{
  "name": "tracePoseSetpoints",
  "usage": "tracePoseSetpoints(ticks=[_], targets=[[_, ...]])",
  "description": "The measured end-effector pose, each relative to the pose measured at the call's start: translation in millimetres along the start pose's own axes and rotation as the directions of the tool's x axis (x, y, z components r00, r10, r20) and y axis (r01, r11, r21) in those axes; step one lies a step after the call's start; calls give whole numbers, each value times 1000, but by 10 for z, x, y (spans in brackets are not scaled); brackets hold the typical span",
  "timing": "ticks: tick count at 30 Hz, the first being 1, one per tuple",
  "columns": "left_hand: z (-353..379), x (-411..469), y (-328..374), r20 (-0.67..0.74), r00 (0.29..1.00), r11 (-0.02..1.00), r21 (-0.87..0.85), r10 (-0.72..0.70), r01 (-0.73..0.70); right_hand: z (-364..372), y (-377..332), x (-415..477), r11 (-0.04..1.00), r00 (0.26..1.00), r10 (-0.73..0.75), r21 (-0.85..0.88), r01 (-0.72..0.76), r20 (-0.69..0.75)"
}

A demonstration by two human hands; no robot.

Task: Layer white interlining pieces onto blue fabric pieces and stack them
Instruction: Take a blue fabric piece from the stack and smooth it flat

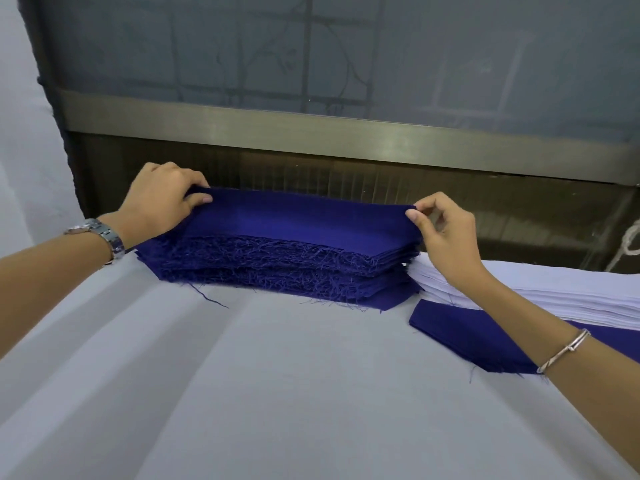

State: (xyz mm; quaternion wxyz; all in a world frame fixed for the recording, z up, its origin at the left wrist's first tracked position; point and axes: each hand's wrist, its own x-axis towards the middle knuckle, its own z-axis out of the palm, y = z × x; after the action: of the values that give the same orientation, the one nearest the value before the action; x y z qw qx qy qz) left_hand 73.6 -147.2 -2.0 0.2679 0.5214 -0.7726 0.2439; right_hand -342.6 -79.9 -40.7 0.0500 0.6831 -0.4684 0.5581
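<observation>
Left hand (156, 199) and right hand (443, 233) pinch top blue piece (304, 220).

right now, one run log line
left hand: pinches top blue piece | right hand: pinches its right end | white stack: right of blue stack

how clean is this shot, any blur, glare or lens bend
Head view: soft even light, faint shadow under the blue stack; metal rail bows from the wide lens, with dull sheen; left hand, right hand and the top blue piece they pinch are sharp.
</observation>
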Motion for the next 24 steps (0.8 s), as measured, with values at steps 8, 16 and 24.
tracePoseSetpoints(ticks=[8, 16, 24], targets=[[-356, -68, 49, -37, 999, 976, -219, 5, -13, -565, -38, 38, 974, 975, 202, 89, -210, 96], [-671, -216, 556, 201, 979, 917, -395, 25, 58, -1449, 20, -268, 895, 875, 394, 100, -435, 280], [-545, -663, 1124, 523, 832, 739, -632, 185, 233, -2126, 283, -739, 756, 604, 611, -149, -638, 511]])
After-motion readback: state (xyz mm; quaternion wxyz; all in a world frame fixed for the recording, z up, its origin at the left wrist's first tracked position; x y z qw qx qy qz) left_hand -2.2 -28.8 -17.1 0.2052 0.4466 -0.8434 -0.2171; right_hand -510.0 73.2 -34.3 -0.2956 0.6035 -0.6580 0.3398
